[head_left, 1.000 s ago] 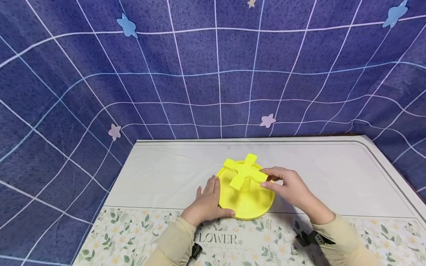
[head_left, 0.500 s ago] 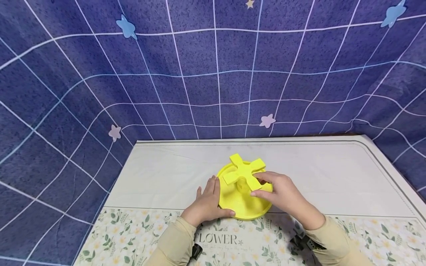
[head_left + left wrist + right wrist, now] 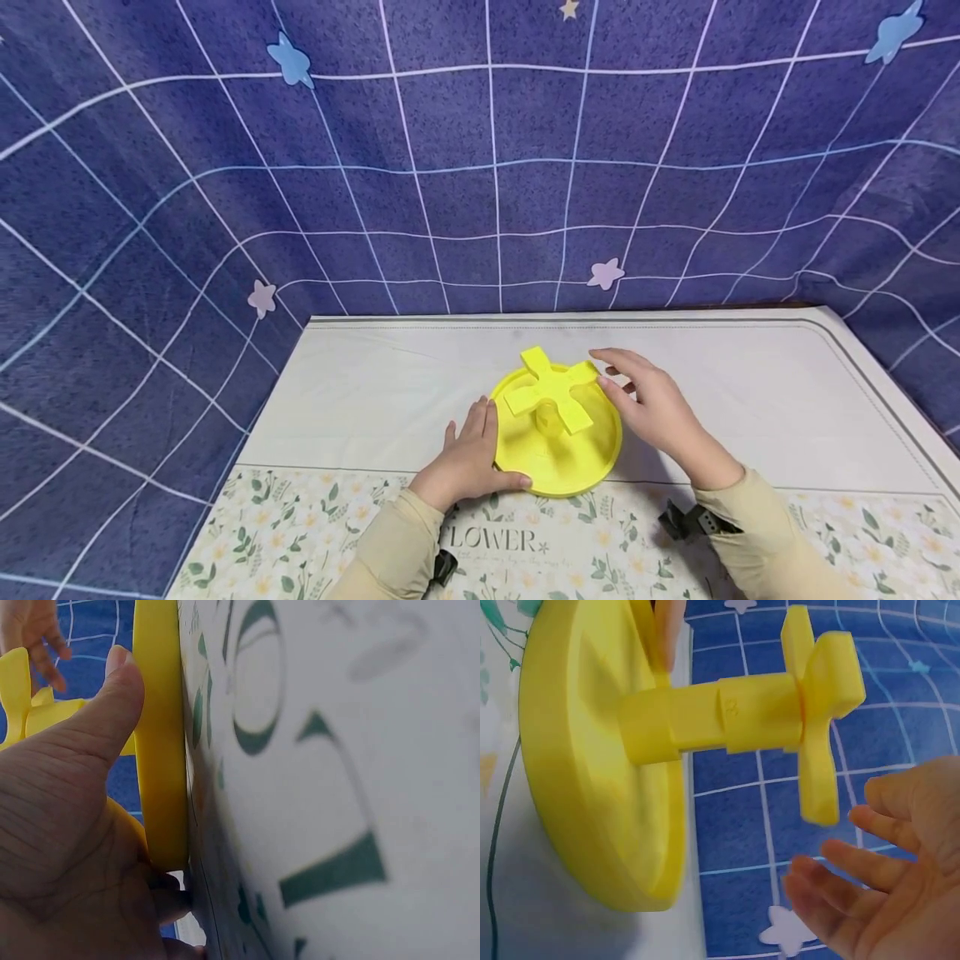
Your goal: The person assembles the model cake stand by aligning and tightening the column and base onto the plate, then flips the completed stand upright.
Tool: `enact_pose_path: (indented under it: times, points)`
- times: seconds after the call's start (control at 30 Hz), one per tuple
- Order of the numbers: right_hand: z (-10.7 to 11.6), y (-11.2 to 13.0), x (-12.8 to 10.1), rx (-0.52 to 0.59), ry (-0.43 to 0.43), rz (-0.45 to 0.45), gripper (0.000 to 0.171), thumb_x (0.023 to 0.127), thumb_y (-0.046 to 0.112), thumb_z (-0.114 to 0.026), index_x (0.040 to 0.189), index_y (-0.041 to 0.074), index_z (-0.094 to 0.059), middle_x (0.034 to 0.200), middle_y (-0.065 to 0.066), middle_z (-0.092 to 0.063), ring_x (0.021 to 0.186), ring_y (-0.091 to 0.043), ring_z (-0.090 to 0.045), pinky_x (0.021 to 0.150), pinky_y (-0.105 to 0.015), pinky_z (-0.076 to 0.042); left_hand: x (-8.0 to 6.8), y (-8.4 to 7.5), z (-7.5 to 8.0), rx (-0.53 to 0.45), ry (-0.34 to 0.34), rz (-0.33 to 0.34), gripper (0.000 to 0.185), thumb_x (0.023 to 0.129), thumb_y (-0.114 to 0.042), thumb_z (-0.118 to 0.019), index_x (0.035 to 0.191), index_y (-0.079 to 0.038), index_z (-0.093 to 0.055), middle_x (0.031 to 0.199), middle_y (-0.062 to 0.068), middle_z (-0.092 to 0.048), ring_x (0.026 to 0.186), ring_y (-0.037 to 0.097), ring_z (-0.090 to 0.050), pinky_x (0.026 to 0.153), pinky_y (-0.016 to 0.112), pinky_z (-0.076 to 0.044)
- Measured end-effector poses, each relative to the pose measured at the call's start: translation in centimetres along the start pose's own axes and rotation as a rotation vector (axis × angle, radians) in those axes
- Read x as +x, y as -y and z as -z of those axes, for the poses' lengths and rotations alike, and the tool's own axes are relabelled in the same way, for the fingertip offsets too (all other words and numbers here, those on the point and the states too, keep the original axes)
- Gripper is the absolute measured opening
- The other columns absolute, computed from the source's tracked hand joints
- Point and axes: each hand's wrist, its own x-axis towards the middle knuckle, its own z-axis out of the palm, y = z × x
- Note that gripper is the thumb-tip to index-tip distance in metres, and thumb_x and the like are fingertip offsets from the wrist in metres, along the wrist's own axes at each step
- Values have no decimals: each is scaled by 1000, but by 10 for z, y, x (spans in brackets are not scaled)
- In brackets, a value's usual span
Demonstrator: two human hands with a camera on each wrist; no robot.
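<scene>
The left hand grips the near-left rim of the yellow disc base, thumb on its edge. The right hand, fingers spread, hovers beside the cross-shaped rotor without touching it. The smooth plastic post stands upright from the base's centre, on the floral tablecloth.

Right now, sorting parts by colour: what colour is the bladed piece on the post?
Bright yellow, like the round base; the bladed piece shows best in the head view.
</scene>
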Motion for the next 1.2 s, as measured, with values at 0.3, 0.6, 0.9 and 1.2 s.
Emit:
enact_pose_path:
  times: [0.3,0.6,0.9,1.2]
  points:
    - [0,-13,1,147,150,-135,35,100,6,-54,133,-3,-57,129,-20,-60,106,-34,-64,85,-44,-54,1,-1,-2,-4,0,-4,124,77,-67,-69,154,6,-5,160,25,-2,148,34,-4,114,61,-7]
    - [7,-8,-6,169,138,-184,21,92,6,-66,113,4,-67,101,-5,-71,88,-18,-67,75,-31,-56,1,0,-1,2,-1,-2,123,77,-67,-68,153,6,-6,160,24,-2,148,35,-4,114,61,-7]
    - [5,5,-15,130,181,-149,23,86,12,-75,107,6,-69,94,3,-70,83,-12,-66,73,-30,-55,2,0,-1,-1,7,11,123,77,-69,-67,154,4,-4,161,22,0,148,33,-2,114,61,-5]
    - [-11,23,-21,27,192,-107,36,80,27,-81,107,5,-71,100,-4,-72,75,-9,-68,67,-29,-57,2,-1,-1,7,3,7,124,76,-69,-67,153,7,-5,160,24,-1,148,33,-3,114,62,-6]
